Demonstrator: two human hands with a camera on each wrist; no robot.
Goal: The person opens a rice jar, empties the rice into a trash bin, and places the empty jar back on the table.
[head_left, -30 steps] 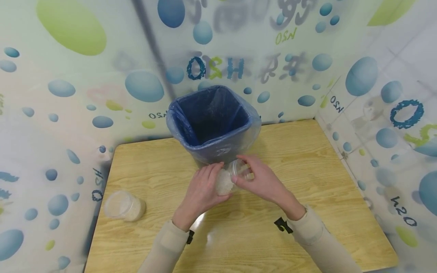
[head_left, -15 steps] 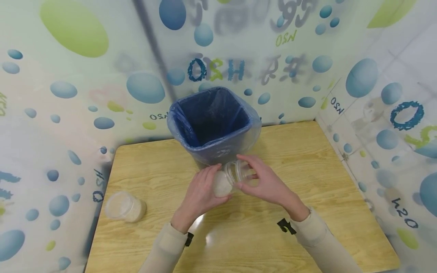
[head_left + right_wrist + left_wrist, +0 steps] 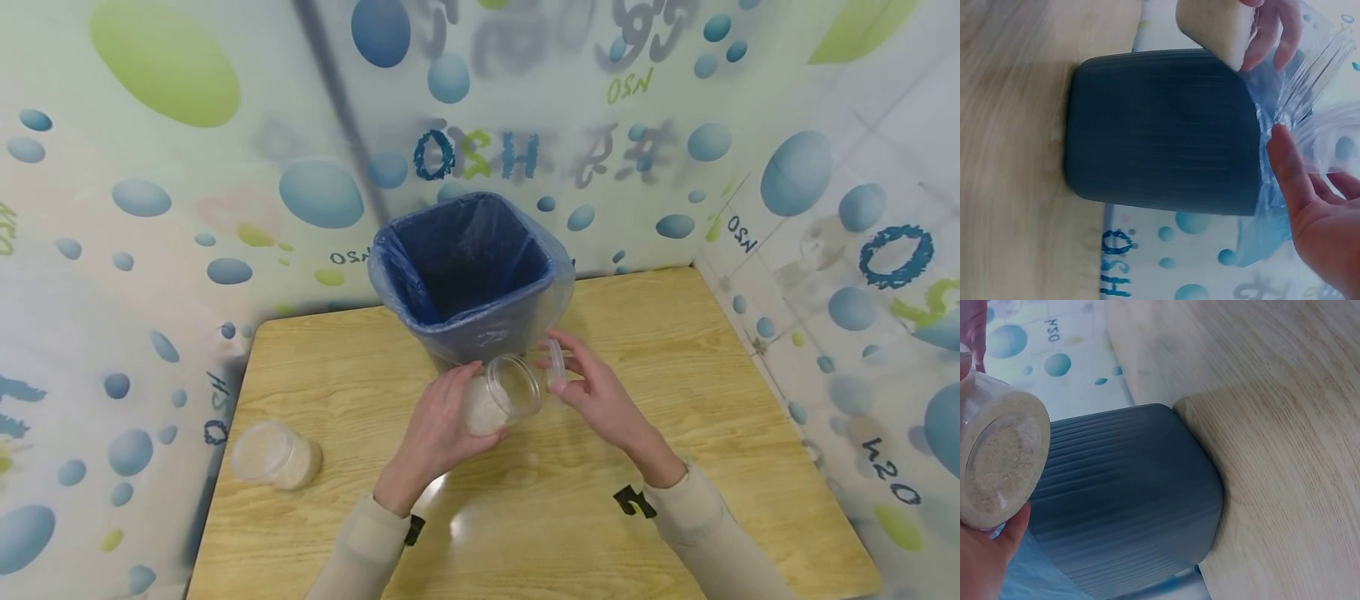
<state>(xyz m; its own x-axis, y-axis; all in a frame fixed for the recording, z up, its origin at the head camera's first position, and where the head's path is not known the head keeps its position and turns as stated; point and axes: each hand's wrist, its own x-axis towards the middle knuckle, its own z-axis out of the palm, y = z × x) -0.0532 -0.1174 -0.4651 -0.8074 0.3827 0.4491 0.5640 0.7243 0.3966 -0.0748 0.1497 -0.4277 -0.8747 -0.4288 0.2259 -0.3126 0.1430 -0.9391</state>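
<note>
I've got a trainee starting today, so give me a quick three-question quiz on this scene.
1. Which hand holds the clear lid?
2. True or false: the jar in the left hand has an uncovered mouth.
3. What colour is the liner in the bin? A: red. B: blue. C: yellow.

Key:
1. The right hand.
2. True.
3. B.

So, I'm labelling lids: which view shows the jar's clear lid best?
The head view: the lid shows nearly whole in the right hand. Right wrist cuts it at the edge; left wrist shows none clearly.
</note>
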